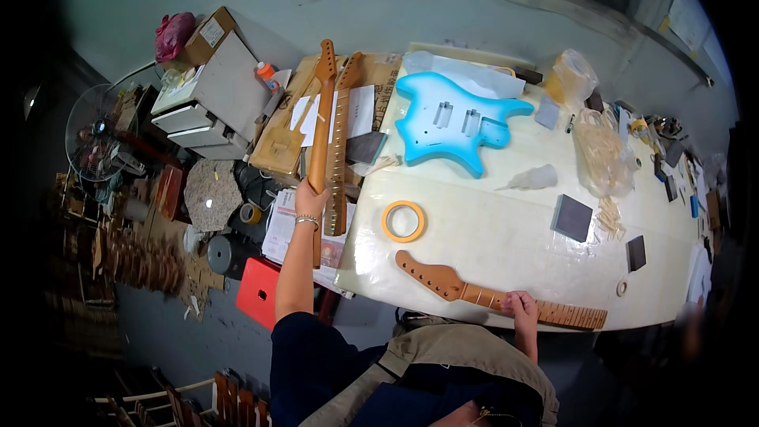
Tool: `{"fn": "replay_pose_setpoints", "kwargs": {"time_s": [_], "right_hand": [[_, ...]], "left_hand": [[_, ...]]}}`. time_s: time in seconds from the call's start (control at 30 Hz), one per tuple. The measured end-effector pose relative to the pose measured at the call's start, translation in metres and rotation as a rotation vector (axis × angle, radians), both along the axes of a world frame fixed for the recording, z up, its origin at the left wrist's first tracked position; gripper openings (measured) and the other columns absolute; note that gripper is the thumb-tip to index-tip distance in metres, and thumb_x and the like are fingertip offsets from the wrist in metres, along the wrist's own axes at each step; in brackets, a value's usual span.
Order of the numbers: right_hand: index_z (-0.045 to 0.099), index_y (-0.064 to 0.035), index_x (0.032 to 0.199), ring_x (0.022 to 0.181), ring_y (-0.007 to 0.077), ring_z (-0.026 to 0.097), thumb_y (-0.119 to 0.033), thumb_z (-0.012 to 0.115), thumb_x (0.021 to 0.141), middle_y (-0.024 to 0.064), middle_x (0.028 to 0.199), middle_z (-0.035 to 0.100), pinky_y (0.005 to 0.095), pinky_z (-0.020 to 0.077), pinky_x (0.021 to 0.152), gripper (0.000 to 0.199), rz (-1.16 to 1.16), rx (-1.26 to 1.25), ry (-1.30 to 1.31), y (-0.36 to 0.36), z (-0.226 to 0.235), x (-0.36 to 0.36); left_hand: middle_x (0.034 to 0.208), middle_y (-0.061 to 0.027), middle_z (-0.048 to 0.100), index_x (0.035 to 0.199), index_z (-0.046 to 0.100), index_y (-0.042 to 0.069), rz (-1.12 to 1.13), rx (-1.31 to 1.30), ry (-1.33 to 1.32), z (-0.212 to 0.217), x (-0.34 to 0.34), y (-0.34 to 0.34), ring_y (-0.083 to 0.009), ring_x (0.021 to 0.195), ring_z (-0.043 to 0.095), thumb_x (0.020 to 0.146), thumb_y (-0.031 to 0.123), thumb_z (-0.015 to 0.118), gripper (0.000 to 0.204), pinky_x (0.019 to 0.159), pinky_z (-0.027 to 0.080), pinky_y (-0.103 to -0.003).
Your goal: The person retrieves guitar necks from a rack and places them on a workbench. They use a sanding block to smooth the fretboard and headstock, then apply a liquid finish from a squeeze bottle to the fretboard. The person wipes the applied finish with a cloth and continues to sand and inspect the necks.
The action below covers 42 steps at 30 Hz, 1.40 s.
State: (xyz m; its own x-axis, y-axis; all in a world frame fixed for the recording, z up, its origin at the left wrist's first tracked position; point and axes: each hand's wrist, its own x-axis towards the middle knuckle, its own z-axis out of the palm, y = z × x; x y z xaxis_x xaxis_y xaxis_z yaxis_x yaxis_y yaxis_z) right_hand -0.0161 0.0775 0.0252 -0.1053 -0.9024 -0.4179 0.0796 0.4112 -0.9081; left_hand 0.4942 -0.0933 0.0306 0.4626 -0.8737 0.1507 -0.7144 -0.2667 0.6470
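My left hand (310, 199) grips a long wooden guitar neck (321, 122) and holds it up over the left end of the table. A second neck with frets (340, 150) lies just right of it. My right hand (522, 306) rests on a third guitar neck (498, 297) that lies along the near edge of the white table (490, 229). A blue guitar body (451, 120) lies farther back on the table. A roll of yellow tape (403, 221) sits between the body and the near neck.
Dark sanding blocks (572, 217) and a bag of wooden sticks (601, 154) lie on the table's right half. A grey drawer cabinet (212, 107), cardboard, papers and a red case (259, 292) crowd the floor at the left. A fan (99, 133) stands far left.
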Motion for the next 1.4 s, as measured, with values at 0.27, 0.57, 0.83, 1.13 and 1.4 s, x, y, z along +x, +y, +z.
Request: {"fn": "replay_pose_setpoints", "kwargs": {"time_s": [0.27,0.57,0.83,1.13,1.4], "right_hand": [[0.056,0.001,0.087,0.068,0.0105,0.056,-0.013,0.049,0.09,0.0061,0.077,0.059,0.0237,0.0467,0.065,0.016,-0.024,-0.032,0.005,0.002,0.001,0.001],[0.057,0.0014,0.089,0.069,0.01,0.054,-0.013,0.049,0.09,0.0055,0.076,0.059,0.0225,0.045,0.065,0.017,-0.035,0.017,0.002,-0.006,0.001,0.004],[0.057,0.0018,0.089,0.066,0.0091,0.053,-0.014,0.049,0.09,0.0053,0.074,0.059,0.0216,0.0435,0.063,0.018,-0.084,0.058,0.001,-0.012,0.008,0.008],[0.057,0.0017,0.088,0.068,0.0103,0.056,-0.014,0.05,0.09,0.0051,0.074,0.06,0.0228,0.0459,0.064,0.017,-0.083,0.038,0.012,-0.012,0.008,0.01],[0.057,0.0016,0.087,0.069,0.0104,0.057,-0.013,0.052,0.089,0.0056,0.076,0.061,0.0231,0.0471,0.066,0.016,-0.084,0.097,0.012,-0.013,0.004,0.012]], "left_hand": [[0.099,-0.0249,0.056,0.096,0.054,-0.006,0.155,0.176,-0.042,-0.046,-0.011,-0.035,-0.039,0.09,0.056,0.061,0.033,0.077,0.057,0.08,0.047,-0.043],[0.105,-0.0233,0.053,0.101,0.053,-0.005,0.206,0.29,-0.146,-0.061,-0.008,-0.063,-0.0396,0.099,0.052,0.061,0.037,0.077,0.063,0.085,0.045,-0.043],[0.109,-0.0233,0.05,0.103,0.052,-0.004,0.267,0.292,-0.227,-0.065,-0.021,-0.072,-0.0389,0.107,0.047,0.058,0.037,0.08,0.067,0.088,0.043,-0.044],[0.105,-0.0242,0.051,0.103,0.052,-0.006,0.163,0.277,-0.126,-0.087,0.018,-0.08,-0.04,0.1,0.049,0.056,0.023,0.077,0.061,0.088,0.042,-0.043],[0.1,-0.0212,0.053,0.107,0.052,-0.002,0.104,0.178,-0.347,-0.075,0.051,-0.091,-0.038,0.095,0.052,0.056,0.023,0.078,0.062,0.085,0.044,-0.043]]}}
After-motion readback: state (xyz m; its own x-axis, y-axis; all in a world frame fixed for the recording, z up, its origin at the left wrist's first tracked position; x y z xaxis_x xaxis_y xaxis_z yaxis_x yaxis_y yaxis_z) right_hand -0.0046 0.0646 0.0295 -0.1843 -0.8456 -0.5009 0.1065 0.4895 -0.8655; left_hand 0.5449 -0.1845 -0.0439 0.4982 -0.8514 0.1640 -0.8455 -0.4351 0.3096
